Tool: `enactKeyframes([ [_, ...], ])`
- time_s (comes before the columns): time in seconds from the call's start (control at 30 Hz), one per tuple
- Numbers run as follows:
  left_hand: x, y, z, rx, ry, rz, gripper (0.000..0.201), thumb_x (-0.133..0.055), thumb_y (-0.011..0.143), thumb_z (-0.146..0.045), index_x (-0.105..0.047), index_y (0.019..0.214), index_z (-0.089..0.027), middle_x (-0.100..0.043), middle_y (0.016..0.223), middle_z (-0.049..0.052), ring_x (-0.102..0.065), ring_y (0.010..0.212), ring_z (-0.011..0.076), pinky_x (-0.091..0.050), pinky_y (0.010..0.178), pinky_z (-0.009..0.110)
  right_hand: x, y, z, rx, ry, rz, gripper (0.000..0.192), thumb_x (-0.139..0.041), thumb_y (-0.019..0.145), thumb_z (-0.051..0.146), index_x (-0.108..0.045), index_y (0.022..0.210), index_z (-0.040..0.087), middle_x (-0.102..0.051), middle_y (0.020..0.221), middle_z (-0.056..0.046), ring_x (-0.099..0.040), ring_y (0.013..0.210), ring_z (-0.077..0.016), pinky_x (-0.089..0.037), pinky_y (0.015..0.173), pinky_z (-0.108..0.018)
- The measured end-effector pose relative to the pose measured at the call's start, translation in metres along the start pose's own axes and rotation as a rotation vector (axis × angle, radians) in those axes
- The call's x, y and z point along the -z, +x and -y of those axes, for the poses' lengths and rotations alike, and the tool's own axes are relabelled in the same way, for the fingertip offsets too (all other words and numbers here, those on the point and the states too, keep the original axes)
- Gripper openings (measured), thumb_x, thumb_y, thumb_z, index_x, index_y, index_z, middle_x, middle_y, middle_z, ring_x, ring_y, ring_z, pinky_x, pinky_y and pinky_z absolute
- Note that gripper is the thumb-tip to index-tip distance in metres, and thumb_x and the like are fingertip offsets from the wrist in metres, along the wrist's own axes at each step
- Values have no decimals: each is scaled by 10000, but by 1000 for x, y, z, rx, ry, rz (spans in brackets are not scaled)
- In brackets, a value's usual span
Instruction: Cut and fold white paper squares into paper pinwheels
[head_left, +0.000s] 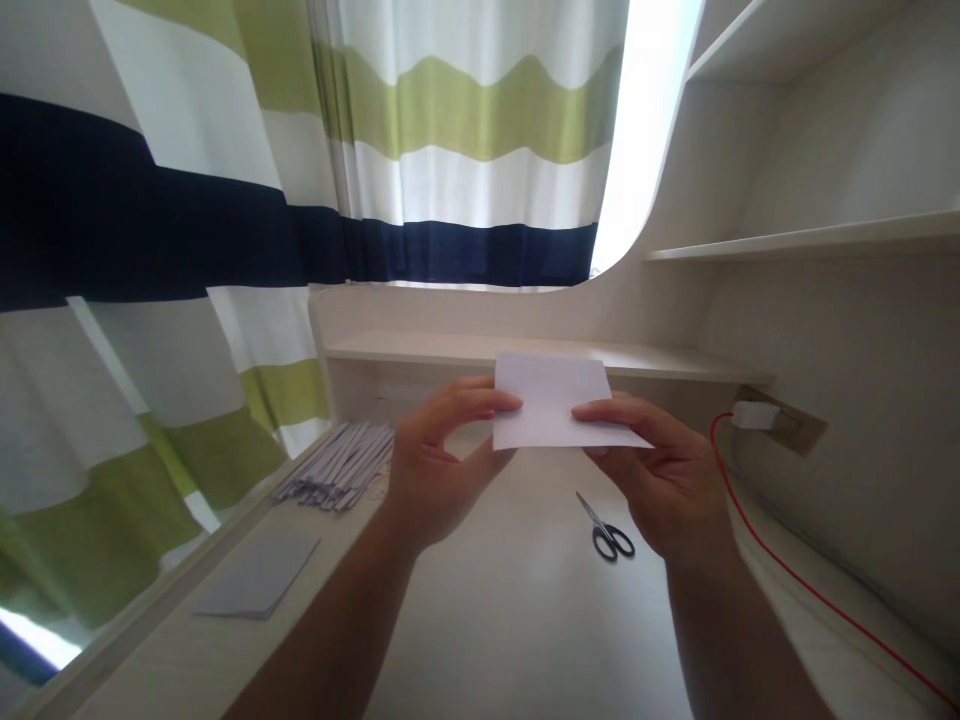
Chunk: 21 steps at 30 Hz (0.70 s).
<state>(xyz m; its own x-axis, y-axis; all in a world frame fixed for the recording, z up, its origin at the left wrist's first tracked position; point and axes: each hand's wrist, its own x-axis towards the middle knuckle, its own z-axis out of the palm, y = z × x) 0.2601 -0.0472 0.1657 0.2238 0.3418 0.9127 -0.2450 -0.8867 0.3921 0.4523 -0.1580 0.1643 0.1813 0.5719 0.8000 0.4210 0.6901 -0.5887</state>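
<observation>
A white sheet of paper (551,385) is held up above the desk between both hands. Its lower right corner sticks out at a slant, so it looks folded or layered there. My left hand (442,445) pinches the left edge, with fingers at the front and the thumb low by the bottom edge. My right hand (664,465) grips the right side, one finger lying across the front and others partly hidden below. Under the paper, nearer my right hand, scissors (611,538) with black handles lie on the desk, their tips pointing away to the left.
A pile of narrow paper strips (341,465) lies at the left back of the white desk (525,620). Closer in is a small stack of paper (259,572). A red cable (780,555) runs from a white plug (754,415) along the right. Shelves (810,240) and striped curtains (472,130) border the desk.
</observation>
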Motion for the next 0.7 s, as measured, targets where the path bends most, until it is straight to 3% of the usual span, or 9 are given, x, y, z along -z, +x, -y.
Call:
enactKeyframes([
  [0.23, -7, -6, -2, 104, -104, -45, 107, -840, 853, -284, -779, 937, -258, -793, 1043, 39, -753, 907, 173, -670, 812, 316, -7, 1, 1, -9, 51, -82, 82, -799, 909, 271, -820, 983, 299, -774, 1024, -21, -731, 962, -198, -623, 844, -339],
  [0.4, -12, -9, -3, 159, -176, -80, 134, -855, 837, -272, -739, 895, -237, -784, 932, 12, -748, 832, 152, -652, 692, 251, -11, -1, 2, -110, 45, -120, 159, -811, 900, 315, -819, 1057, 287, -816, 997, -22, -767, 914, -214, -663, 826, -374],
  [0.6, -13, -11, -4, 109, -181, -64, 160, -848, 837, -197, -708, 905, -234, -742, 859, -13, -718, 778, 119, -634, 701, 226, -12, -3, 10, -133, 26, -144, 95, -832, 876, 296, -765, 878, 230, -786, 786, -15, -750, 705, -192, -660, 697, -342],
  [0.7, -14, -11, -3, 107, -187, -72, 206, -857, 826, -196, -672, 907, -235, -725, 850, -13, -714, 772, 124, -633, 688, 233, -12, -3, 13, -124, 32, -167, 119, -851, 856, 274, -744, 890, 233, -774, 768, -1, -741, 654, -179, -649, 646, -320],
])
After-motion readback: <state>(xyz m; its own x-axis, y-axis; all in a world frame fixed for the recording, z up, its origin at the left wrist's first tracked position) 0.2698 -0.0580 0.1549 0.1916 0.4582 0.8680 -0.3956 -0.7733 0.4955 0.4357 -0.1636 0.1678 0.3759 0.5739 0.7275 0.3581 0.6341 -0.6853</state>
